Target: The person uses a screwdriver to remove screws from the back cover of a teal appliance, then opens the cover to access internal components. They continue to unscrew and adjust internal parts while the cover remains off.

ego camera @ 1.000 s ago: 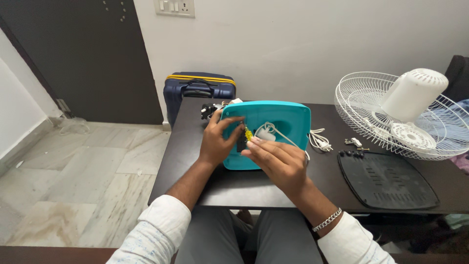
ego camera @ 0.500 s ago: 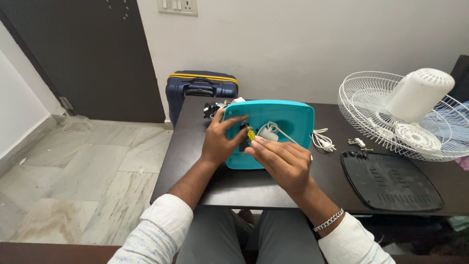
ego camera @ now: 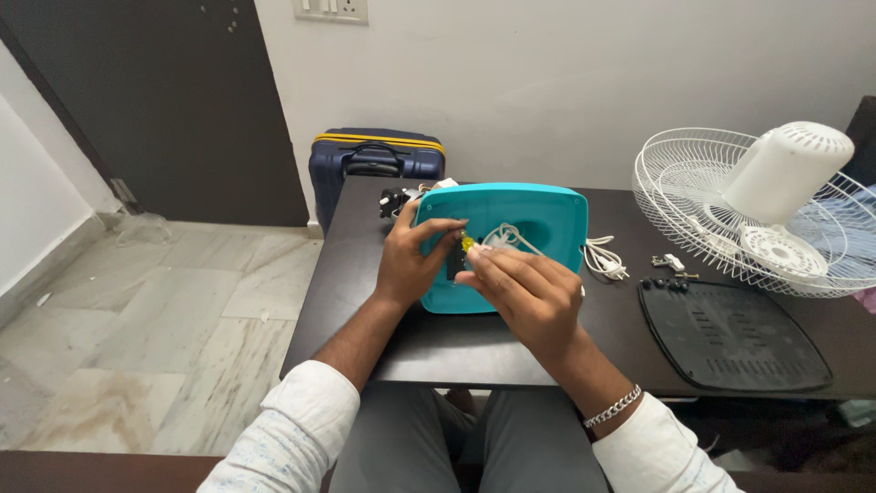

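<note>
A teal plastic fan base (ego camera: 538, 215) lies on the dark table (ego camera: 456, 342) in front of me, with white wires (ego camera: 511, 236) coiled in its hollow. My left hand (ego camera: 411, 260) grips the base's left edge, fingers curled over the rim beside a small black part. My right hand (ego camera: 525, 292) pinches a small yellow piece (ego camera: 468, 245) with a white wire end at the hollow's left side. The fingertips of both hands nearly touch there.
A white fan guard with its motor housing (ego camera: 785, 173) lies at the table's right. A black base plate (ego camera: 735, 333) rests in front of it, with small screws (ego camera: 671, 265) and a white cord (ego camera: 604, 258) nearby. A blue suitcase (ego camera: 374, 164) stands behind the table.
Both hands stay on the teal base. My right fingers have shifted slightly at the yellow piece; the view has tilted a little.
</note>
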